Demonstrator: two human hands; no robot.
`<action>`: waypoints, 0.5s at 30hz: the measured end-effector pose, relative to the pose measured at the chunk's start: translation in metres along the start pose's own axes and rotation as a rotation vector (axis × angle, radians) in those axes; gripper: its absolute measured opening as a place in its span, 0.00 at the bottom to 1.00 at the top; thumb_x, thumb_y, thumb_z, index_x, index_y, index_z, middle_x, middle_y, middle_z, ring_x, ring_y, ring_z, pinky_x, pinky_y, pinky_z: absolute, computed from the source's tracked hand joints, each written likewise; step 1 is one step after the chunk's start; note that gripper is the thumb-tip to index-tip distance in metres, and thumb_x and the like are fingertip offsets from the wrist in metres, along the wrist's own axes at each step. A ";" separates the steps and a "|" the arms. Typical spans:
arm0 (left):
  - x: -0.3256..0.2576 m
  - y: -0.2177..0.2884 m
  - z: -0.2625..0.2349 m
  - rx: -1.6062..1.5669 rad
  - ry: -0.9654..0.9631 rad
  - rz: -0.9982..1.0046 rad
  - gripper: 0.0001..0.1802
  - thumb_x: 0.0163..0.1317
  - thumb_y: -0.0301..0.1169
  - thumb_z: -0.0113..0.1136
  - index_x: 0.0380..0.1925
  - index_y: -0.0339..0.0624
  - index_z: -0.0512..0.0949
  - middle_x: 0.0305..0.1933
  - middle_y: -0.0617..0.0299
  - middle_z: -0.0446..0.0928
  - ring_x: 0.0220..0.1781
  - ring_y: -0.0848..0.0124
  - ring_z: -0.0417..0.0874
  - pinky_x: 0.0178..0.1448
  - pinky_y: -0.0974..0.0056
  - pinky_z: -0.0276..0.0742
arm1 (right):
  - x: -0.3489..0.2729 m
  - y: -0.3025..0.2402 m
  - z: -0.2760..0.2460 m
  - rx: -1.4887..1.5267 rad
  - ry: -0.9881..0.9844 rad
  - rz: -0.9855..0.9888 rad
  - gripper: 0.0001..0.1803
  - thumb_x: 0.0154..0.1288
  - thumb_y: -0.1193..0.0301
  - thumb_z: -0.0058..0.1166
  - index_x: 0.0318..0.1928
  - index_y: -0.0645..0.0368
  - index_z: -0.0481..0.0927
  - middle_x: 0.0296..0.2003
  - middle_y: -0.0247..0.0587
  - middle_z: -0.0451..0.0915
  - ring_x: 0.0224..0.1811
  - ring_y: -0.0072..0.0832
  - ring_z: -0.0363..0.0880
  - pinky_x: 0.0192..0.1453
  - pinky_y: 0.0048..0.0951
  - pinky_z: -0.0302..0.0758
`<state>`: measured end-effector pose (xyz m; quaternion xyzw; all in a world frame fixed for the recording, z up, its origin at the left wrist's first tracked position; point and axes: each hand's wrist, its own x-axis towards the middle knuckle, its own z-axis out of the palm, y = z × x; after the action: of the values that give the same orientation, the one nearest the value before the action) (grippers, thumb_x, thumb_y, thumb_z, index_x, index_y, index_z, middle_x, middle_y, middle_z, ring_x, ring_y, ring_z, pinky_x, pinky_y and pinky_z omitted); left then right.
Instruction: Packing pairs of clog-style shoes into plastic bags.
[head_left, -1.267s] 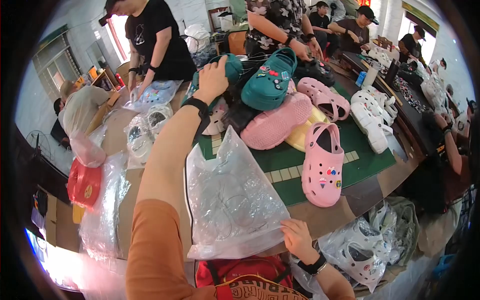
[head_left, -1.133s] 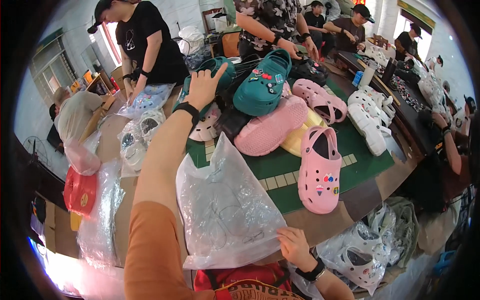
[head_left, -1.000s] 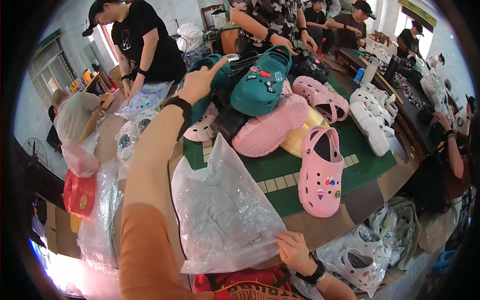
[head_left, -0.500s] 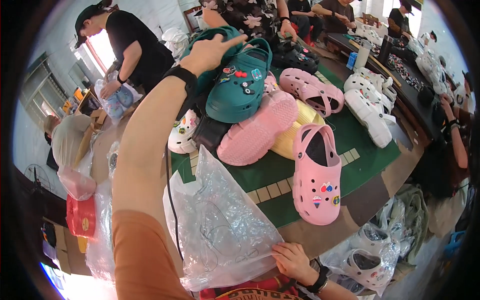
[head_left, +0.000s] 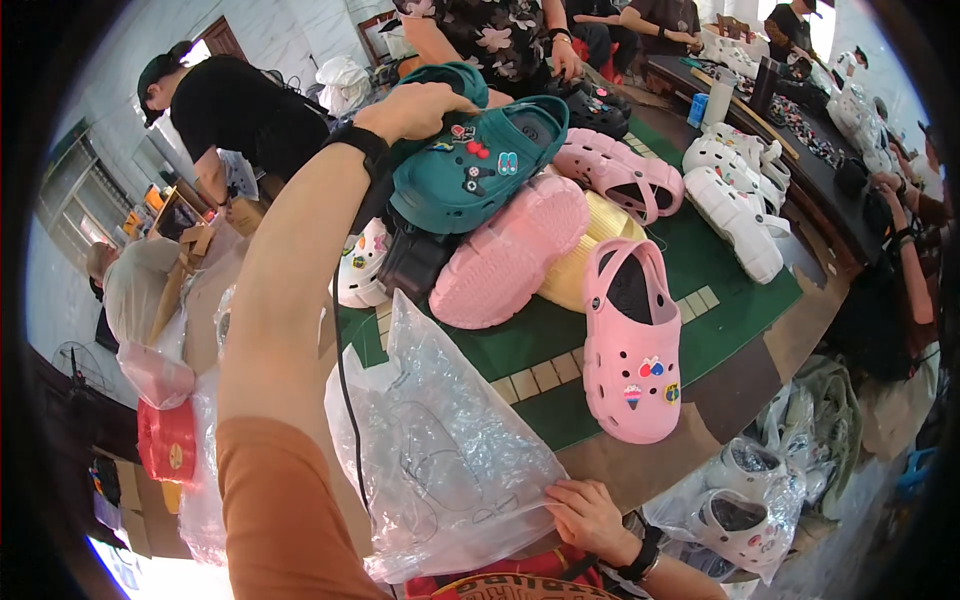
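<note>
My left hand (head_left: pixel 415 112) reaches over the shoe pile, its fingers closed at the edge of a teal clog (head_left: pixel 470 175) with small charms on top; the fingertips are partly hidden. A second teal clog (head_left: pixel 455 78) lies behind the hand. Near my body, my right hand (head_left: pixel 590 515) pinches the edge of a clear plastic bag (head_left: pixel 450 470), which lies spread flat. A pink clog (head_left: pixel 635 340) with charms rests toe toward me, apart from the pile. Another pink clog (head_left: pixel 510 255) shows its sole beneath the teal one.
White clogs (head_left: pixel 735 220) sit at the green mat's right. A yellow clog (head_left: pixel 595 250) and a black one (head_left: pixel 415 265) are in the pile. Bagged clogs (head_left: pixel 735 510) lie lower right. A person in a flowered top (head_left: pixel 490 40) stands across the table; others work around.
My left hand has gone from spread fingers above the teal clogs to closed on one, which has tilted and turned sideways. My right hand stays on the bag. A person at left has bent lower.
</note>
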<state>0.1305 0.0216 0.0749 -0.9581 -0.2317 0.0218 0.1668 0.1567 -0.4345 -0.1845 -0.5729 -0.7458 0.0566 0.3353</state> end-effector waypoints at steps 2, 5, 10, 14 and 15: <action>0.002 -0.017 0.004 -0.067 0.112 -0.075 0.28 0.46 0.18 0.44 0.49 0.55 0.73 0.49 0.58 0.73 0.52 0.59 0.72 0.53 0.60 0.69 | 0.000 -0.001 0.002 0.000 0.004 -0.003 0.15 0.44 0.73 0.57 0.37 0.56 0.77 0.44 0.33 0.75 0.47 0.29 0.72 0.49 0.30 0.67; 0.017 -0.032 0.012 -0.180 0.232 -0.207 0.23 0.49 0.23 0.42 0.44 0.51 0.77 0.45 0.55 0.77 0.49 0.60 0.75 0.53 0.61 0.69 | 0.000 -0.002 0.003 0.006 0.002 0.004 0.15 0.44 0.73 0.57 0.37 0.56 0.77 0.44 0.33 0.75 0.47 0.29 0.72 0.50 0.30 0.67; 0.053 0.006 0.009 -0.135 -0.069 -0.245 0.26 0.52 0.49 0.44 0.50 0.55 0.73 0.53 0.48 0.71 0.56 0.56 0.71 0.59 0.58 0.63 | -0.001 0.000 0.001 0.017 0.004 0.004 0.15 0.44 0.74 0.57 0.37 0.56 0.77 0.44 0.33 0.74 0.47 0.30 0.72 0.49 0.30 0.67; 0.036 0.037 -0.014 -0.385 -0.133 -0.357 0.40 0.44 0.60 0.48 0.52 0.44 0.70 0.58 0.48 0.66 0.59 0.59 0.68 0.58 0.59 0.62 | -0.001 0.001 0.002 0.006 0.018 0.009 0.15 0.44 0.74 0.57 0.37 0.56 0.77 0.44 0.34 0.74 0.47 0.30 0.71 0.49 0.30 0.67; 0.024 0.042 -0.026 -0.473 -0.212 -0.237 0.39 0.44 0.59 0.49 0.51 0.43 0.70 0.57 0.48 0.68 0.57 0.59 0.70 0.57 0.60 0.63 | -0.001 0.001 0.001 0.015 0.015 0.003 0.15 0.44 0.74 0.57 0.37 0.56 0.77 0.44 0.34 0.74 0.47 0.30 0.71 0.49 0.30 0.67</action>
<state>0.1736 -0.0106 0.0869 -0.9290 -0.3570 0.0477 -0.0853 0.1568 -0.4351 -0.1860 -0.5719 -0.7420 0.0585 0.3449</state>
